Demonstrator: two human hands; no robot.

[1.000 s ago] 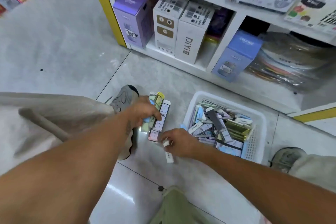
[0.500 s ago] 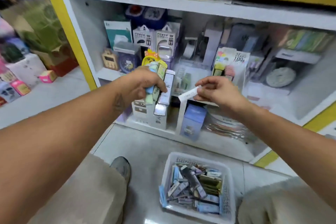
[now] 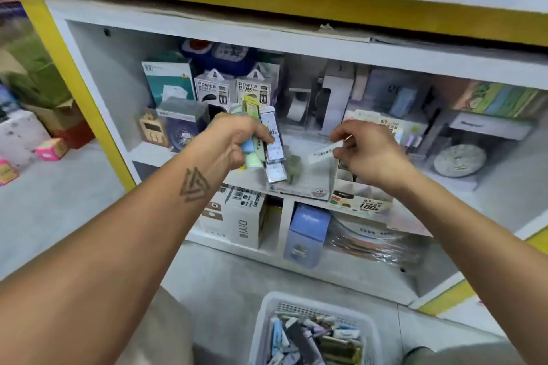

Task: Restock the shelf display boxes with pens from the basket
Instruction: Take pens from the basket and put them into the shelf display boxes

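My left hand (image 3: 237, 139) is raised in front of the middle shelf, shut on a bundle of pen packs (image 3: 268, 142) in blue, green and white. To its right my right hand (image 3: 367, 151) pinches one slim white pen pack (image 3: 324, 152) by its end. Both hands hover just above a display box (image 3: 299, 187) at the shelf's front edge; a second display box (image 3: 360, 201) marked 100 sits to its right. The white basket (image 3: 265, 323) with several more packs stands on the floor at the bottom of the view.
Power bank boxes (image 3: 234, 89), a tape dispenser and other boxed goods fill the shelf behind the hands. The lower shelf holds white DIY boxes (image 3: 243, 222) and a blue box (image 3: 307, 231). Yellow shelf frame at left; cartons on the floor far left.
I rose from the floor by the basket to the middle shelf. Both hands lifted with their packs and now hang over the display boxes; the right hand moved slightly right.
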